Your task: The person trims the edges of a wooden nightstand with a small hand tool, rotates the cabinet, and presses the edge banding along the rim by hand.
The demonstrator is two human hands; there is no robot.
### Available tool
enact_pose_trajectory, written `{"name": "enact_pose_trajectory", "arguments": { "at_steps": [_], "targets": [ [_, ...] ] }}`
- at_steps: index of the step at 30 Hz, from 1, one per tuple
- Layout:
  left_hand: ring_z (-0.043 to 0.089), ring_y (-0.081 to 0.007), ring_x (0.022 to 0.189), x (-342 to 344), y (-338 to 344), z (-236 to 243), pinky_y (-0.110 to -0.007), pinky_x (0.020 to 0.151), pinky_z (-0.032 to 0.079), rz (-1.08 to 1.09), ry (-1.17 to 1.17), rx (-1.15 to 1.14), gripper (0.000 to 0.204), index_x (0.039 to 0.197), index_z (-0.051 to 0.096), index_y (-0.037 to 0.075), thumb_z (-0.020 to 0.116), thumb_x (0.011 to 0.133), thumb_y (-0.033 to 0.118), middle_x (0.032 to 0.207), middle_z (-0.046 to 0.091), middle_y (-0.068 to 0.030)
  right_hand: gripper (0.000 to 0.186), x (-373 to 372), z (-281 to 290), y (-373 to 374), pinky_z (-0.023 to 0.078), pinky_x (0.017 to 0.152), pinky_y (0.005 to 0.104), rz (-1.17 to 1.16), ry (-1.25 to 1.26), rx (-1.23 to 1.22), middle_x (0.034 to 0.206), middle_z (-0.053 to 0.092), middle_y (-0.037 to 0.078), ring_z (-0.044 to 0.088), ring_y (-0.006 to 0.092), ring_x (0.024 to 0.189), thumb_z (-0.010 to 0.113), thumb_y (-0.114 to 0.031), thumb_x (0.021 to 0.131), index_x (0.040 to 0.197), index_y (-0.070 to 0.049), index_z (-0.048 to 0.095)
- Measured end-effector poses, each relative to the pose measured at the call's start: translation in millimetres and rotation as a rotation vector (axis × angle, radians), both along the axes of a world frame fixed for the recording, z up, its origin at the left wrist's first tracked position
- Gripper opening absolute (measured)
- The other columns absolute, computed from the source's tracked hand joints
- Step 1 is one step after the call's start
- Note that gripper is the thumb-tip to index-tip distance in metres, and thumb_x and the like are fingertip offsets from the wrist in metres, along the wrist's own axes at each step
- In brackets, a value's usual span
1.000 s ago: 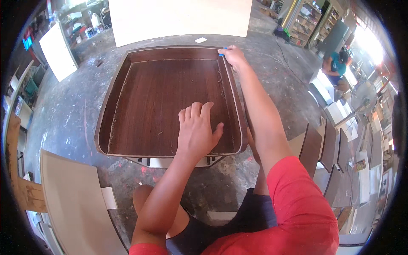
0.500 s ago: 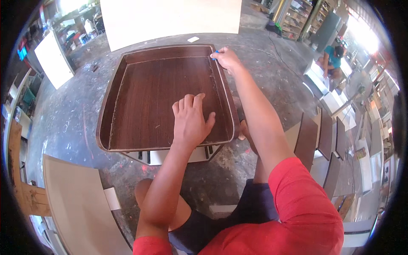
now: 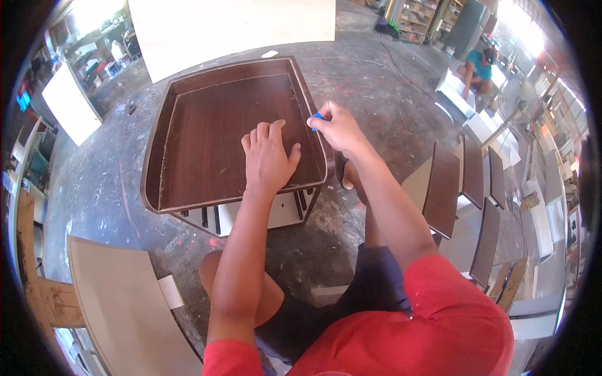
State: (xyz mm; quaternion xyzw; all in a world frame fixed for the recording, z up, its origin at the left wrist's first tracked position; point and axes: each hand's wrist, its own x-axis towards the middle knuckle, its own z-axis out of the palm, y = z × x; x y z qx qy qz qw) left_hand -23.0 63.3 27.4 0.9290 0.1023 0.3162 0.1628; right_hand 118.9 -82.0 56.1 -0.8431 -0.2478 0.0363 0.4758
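Note:
A dark brown wood-grain cabinet stands in front of me, with a raised rim around its tray-like top. Pale dust lines the inner edges of that rim. My left hand rests on the top panel near its front right part, fingers stretched and thumb apart. Pinched in my right hand is a small blue tool, held at the right-hand rim. Its working end is too small to make out. Below the top, the cabinet's open front shows white inner walls and black rails.
A large white panel stands behind the cabinet, a smaller white board at far left. A pale curved panel leans at near left. Brown-faced boards stand at right. Farther right, a person in a teal shirt crouches beside white pieces.
My right hand has drawn the blue tool along the right rim toward me, from the far corner to about halfway. My left hand stays on the panel. The view has shifted slightly.

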Motion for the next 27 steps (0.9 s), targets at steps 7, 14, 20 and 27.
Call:
{"name": "enact_pose_trajectory", "arguments": {
  "at_steps": [7,14,20,27],
  "targets": [
    [0.057,-0.0342,0.12,-2,2,-4,-0.049,0.107,0.038,-0.001,-0.056,0.052,0.058,0.137,0.059,0.006,0.078,0.088,0.03,0.122,0.061,-0.0154,0.028,-63,-4,-36,0.053,0.074,0.038,0.037,0.083,0.098,0.084,0.069,0.01,0.066,0.0191,0.08,0.079,-0.025,0.089,0.093,-0.002,0.064],
    [0.057,-0.0361,0.131,5,-8,6,-0.051,0.112,0.039,-0.306,-0.12,-0.247,0.045,0.14,0.06,0.008,0.07,0.1,0.025,0.141,0.062,-0.0171,0.024,-101,-35,-47,0.05,0.071,0.0355,0.043,0.001,0.405,0.08,0.064,0.008,0.059,0.0151,0.075,0.081,-0.012,0.089,0.09,-0.003,0.058],
    [0.044,-0.0375,0.148,4,-28,6,-0.05,0.121,0.03,-0.409,-0.037,-0.199,0.051,0.152,0.052,0.005,0.052,0.11,0.034,0.161,0.048,-0.0181,0.025,-109,-63,-50,0.05,0.07,0.0411,0.064,-0.42,0.367,0.087,0.059,0.014,0.063,0.0326,0.081,0.079,0.001,0.08,0.088,-0.004,0.056],
    [0.037,-0.0403,0.153,-7,-32,5,-0.052,0.122,0.027,-0.343,0.054,-0.049,0.064,0.16,0.04,0.005,0.049,0.11,0.043,0.168,0.038,-0.0175,0.026,-112,-65,-78,0.051,0.074,0.0415,0.143,-0.289,0.365,0.088,0.06,0.013,0.063,0.0325,0.082,0.082,-0.004,0.083,0.09,-0.004,0.056]
  ]
}}
